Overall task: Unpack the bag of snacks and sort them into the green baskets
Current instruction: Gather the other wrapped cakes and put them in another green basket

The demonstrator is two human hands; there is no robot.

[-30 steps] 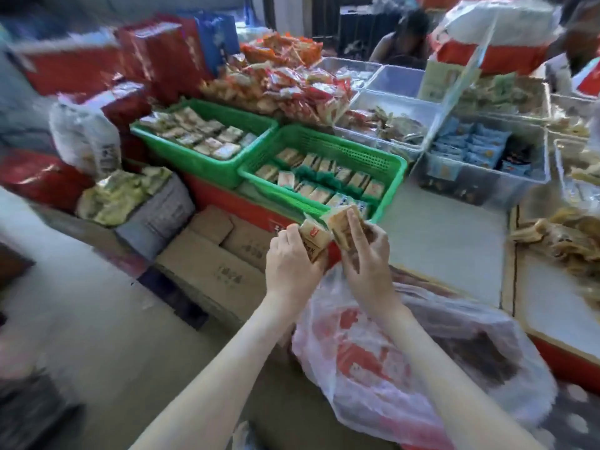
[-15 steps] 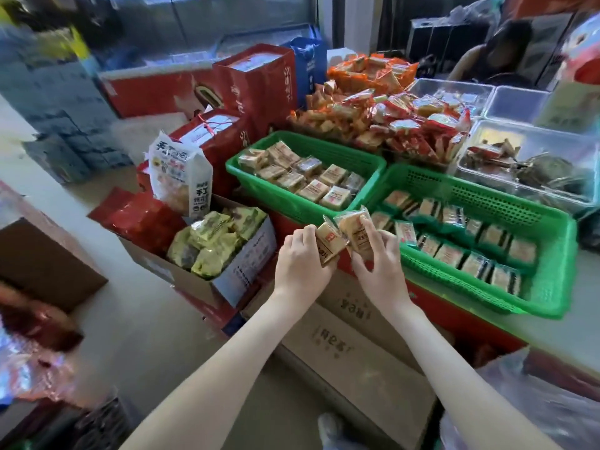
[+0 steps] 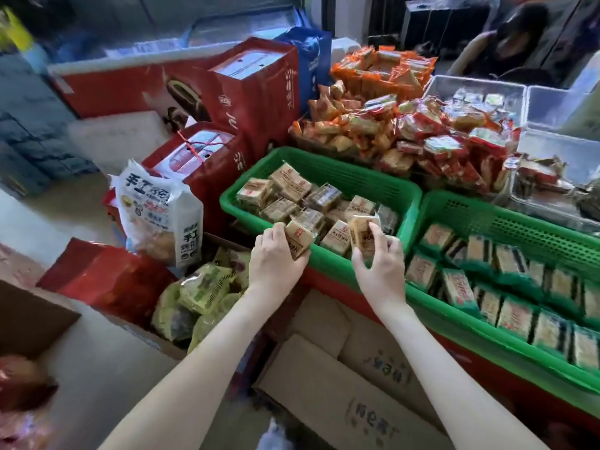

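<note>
My left hand [image 3: 276,258] grips a tan wrapped snack pack [image 3: 298,239] at the front rim of the left green basket [image 3: 328,164]. Over that same front rim my right hand [image 3: 380,264] pinches a second tan snack pack [image 3: 362,233]. Several matching tan packs lie inside this basket. The right green basket [image 3: 519,216] holds rows of green-edged packs. The snack bag is out of view.
Cardboard boxes [image 3: 341,384] lie below my arms. A box of yellow-green packets [image 3: 201,293] and a white printed bag [image 3: 159,212] stand at left, red gift boxes [image 3: 256,92] behind. Piles of red and orange snacks [image 3: 422,134] and clear bins [image 3: 558,157] sit beyond the baskets.
Both hands carried their snack packs leftward from above the plastic bag to the left green basket and moved apart. The camera turned left, so the bag left the view.
</note>
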